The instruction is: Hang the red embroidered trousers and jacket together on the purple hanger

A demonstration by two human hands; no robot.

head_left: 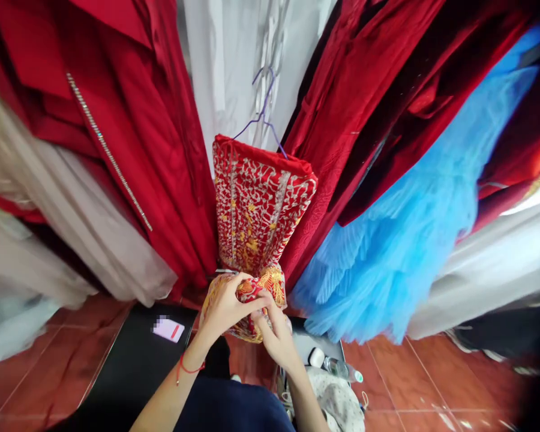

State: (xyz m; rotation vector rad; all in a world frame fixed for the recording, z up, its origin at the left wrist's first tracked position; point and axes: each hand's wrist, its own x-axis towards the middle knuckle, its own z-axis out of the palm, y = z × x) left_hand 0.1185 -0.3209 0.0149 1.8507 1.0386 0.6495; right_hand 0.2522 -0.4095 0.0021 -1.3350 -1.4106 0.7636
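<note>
A red garment (252, 210) with white and gold embroidery hangs in front of me from a thin purple wire hanger (263, 114). Its lower end is bunched up and turned toward me. My left hand (227, 306) is closed over the left side of this bunched cloth, thumb reaching to the middle. From the right, my right hand (274, 336) pinches the cloth close to the left thumb. The fingertips of both hands nearly meet, and whether a small item sits between them is hidden. A red string bracelet (191, 367) circles my left wrist.
Red gowns (130, 150) hang at both sides, with a blue tulle dress (400, 234) to the right. A phone (168, 329) lies on a black bench (121, 354) at left. At right are a plastic bottle (342, 368), a white case (316, 357) and pale spotted cloth (335, 399).
</note>
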